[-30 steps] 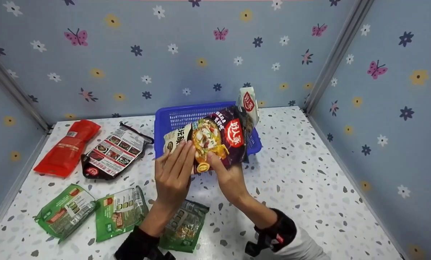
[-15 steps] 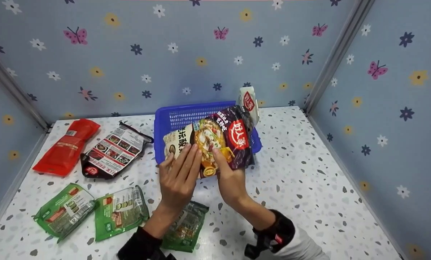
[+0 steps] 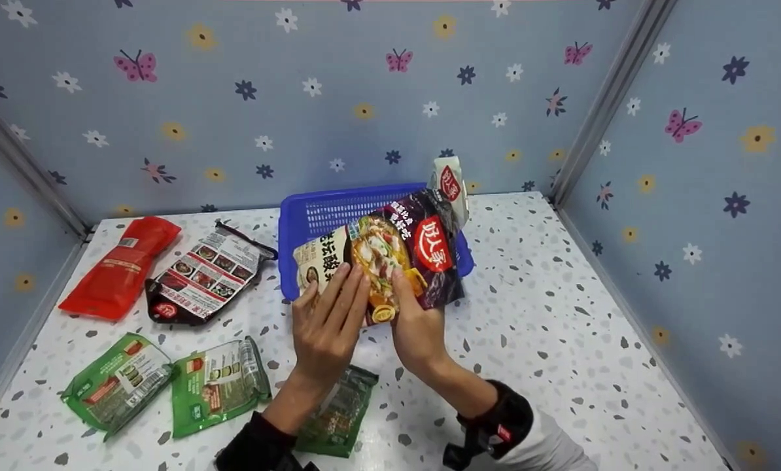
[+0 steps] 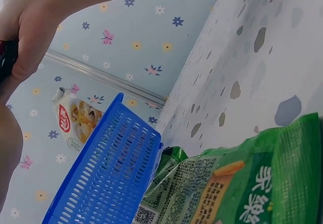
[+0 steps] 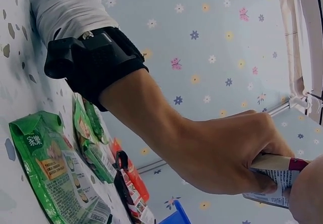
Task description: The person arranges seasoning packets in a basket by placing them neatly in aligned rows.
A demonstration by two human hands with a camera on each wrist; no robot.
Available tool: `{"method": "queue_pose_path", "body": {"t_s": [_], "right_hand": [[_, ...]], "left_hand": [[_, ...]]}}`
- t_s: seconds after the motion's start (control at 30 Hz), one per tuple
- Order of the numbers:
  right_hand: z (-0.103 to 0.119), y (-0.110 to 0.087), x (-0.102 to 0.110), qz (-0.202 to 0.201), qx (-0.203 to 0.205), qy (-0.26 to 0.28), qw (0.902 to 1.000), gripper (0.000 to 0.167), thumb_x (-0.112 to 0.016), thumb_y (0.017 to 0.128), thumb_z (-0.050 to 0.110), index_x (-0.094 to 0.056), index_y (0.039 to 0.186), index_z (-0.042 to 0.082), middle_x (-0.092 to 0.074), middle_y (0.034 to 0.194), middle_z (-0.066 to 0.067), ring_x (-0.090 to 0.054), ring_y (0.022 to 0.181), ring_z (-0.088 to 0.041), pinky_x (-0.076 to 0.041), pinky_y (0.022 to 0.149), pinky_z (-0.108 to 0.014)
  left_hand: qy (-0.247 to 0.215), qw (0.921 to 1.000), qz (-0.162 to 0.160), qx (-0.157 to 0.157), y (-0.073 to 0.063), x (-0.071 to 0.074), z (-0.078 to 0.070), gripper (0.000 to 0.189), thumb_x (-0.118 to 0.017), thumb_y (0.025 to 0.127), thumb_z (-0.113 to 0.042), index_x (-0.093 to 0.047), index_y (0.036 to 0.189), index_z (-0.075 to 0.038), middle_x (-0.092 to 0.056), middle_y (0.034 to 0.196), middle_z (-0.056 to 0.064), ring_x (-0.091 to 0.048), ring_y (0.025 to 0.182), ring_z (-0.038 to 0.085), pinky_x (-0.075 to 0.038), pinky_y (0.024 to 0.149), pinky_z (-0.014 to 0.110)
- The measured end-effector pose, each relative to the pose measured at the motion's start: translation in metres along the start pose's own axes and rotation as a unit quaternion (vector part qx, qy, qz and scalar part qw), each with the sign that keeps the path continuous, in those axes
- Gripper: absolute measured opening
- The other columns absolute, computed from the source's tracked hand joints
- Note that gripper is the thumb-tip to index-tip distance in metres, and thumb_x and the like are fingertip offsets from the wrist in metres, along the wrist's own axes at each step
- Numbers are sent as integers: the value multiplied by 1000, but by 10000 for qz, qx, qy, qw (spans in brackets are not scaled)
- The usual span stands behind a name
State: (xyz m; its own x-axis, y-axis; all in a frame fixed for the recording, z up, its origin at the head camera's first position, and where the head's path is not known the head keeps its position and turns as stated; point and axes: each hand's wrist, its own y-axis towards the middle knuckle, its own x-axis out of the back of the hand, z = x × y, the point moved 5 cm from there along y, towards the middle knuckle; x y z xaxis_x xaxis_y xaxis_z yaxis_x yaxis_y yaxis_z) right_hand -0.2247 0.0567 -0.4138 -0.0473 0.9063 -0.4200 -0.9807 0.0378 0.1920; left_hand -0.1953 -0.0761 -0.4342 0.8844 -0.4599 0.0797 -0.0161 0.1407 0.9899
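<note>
Our left hand (image 3: 331, 327) grasps the left end of the pouch (image 3: 381, 252), fingers laid over the printed front; the right wrist view shows a digit against the back. Our right hand (image 3: 420, 337) also has hold, at the near edge, thumb on the front and fingers passing out of sight behind. The pouch is tilted front-up, its purple end to the right, over the basket (image 3: 289, 248); whether its underside touches the rim we cannot tell. We judge the present step to be handling the pouch two-handed, and it looks a soft pack, liable to sag between grips. Best practice, we think: support from beneath with the right fingers, press only lightly with the left, move both hands together, and leave slack for the contents to settle. Beyond, a white pack (image 3: 449, 183) stands at the basket's far right; a knock from the pouch's purple end seems the main risk. Left of the basket lie a black pack (image 3: 207, 275) and a red pack (image 3: 121, 268); nearer, three green packs (image 3: 219, 386) lie on the table (image 3: 528, 314).
</note>
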Motion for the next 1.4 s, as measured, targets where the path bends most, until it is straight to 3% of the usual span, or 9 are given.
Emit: {"method": "queue_pose_path", "body": {"t_s": [0.43,0.57,0.7,0.83,0.9,0.97,1.07,1.17,1.4], "right_hand": [[2,1,-1,-3,148,287,9995,48,-54,117,8,-44,164,4,-61,158,-18,-69,139,-22,-62,116,-39],[5,2,0,-17,282,289,9992,48,-53,117,5,-45,164,1,-62,161,-19,-67,146,-23,-58,121,-37],[6,5,2,-86,385,283,9988,48,-51,117,5,-46,165,1,-61,162,-20,-66,147,-23,-57,122,-36],[8,10,5,-171,475,413,9979,47,-50,118,8,-44,164,2,-61,160,-20,-68,142,-23,-62,117,-38],[9,13,7,-255,501,484,9972,46,-51,118,9,-45,163,3,-62,158,-19,-69,140,-23,-62,116,-40],[11,16,9,-346,517,561,9965,45,-51,118,10,-46,162,4,-64,155,-18,-71,138,-24,-63,115,-42],[15,22,13,-539,545,665,9948,42,-51,118,11,-48,160,5,-66,151,-16,-72,134,-25,-63,115,-43],[20,27,18,-727,619,748,9926,41,-51,119,11,-48,160,5,-68,149,-15,-73,133,-24,-63,115,-42],[33,35,28,-1038,817,902,9871,41,-49,120,11,-48,160,5,-68,150,-15,-75,130,-24,-64,112,-43]], "left_hand": [[-15,9999,136,18,-1,-2,0,31,-71,108,-2,-81,137,-5,-83,138,11,-82,122,30,-52,102,53],[-204,9989,429,55,-4,-6,3,31,-67,112,-5,-78,141,-5,-81,141,12,-79,127,31,-52,107,52],[-564,9944,895,29,-7,-12,9,37,-64,115,-19,-73,148,-7,-78,148,13,-74,135,33,-50,112,53],[-947,9867,1319,-38,-8,-15,17,60,-81,100,-28,-68,155,-8,-72,156,13,-66,144,35,-45,120,53],[-1174,9830,1409,-9,-8,-15,22,76,-91,88,-30,-66,156,-7,-70,158,16,-62,148,36,-40,126,52],[-1412,9800,1399,50,-9,-15,29,85,-95,82,-35,-65,155,-3,-68,159,19,-59,153,36,-35,133,48],[-1659,9768,1345,183,-11,-15,40,85,-91,86,-43,-63,153,1,-65,160,21,-53,160,35,-27,140,44],[-1735,9739,1418,348,-14,-15,51,80,-83,95,-50,-62,152,2,-63,163,21,-51,162,33,-28,140,45],[-1405,9628,2203,688,-29,-24,73,78,-77,100,-56,-61,154,-3,-64,162,18,-59,152,39,-44,127,57]]}}
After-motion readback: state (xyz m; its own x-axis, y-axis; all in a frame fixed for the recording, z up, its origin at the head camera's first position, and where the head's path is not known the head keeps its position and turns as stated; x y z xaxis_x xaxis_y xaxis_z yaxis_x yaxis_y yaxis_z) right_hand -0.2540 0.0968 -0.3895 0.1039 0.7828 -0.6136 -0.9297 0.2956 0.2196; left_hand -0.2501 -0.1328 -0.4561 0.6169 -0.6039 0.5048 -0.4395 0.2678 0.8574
